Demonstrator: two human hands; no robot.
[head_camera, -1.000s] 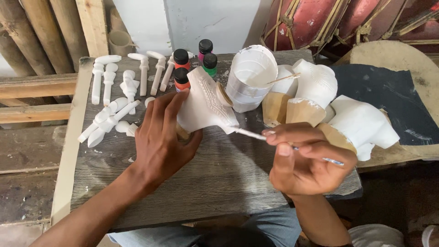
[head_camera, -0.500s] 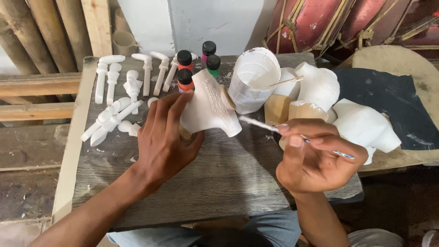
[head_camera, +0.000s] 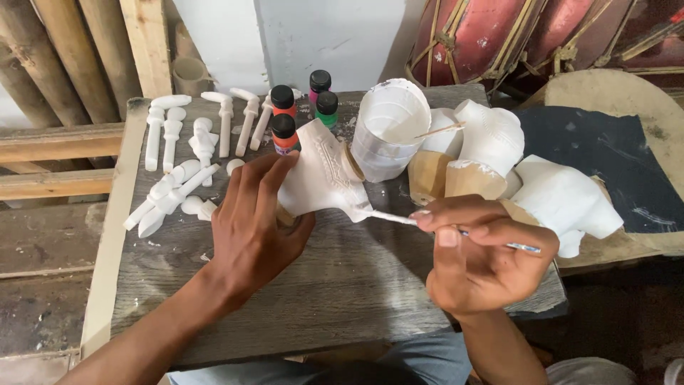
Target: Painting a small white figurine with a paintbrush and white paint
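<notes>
My left hand grips a white-painted carved figure piece from below and behind, holding it tilted over the grey wooden table. My right hand pinches a thin paintbrush; its white tip touches the lower right edge of the carved piece. The brush handle runs back across my fingers to the right. Just behind the piece stands a white paint cup with a thin stick resting in it.
Several small paint bottles with black caps stand behind my left hand. Several white carved limb pieces lie at the table's left. Other white and bare-wood figure bodies sit at right. Bamboo poles and red drums stand behind.
The view shifted slightly. My right hand has drawn the brush along the piece's lower right edge, and my left hand keeps its hold on the piece.
</notes>
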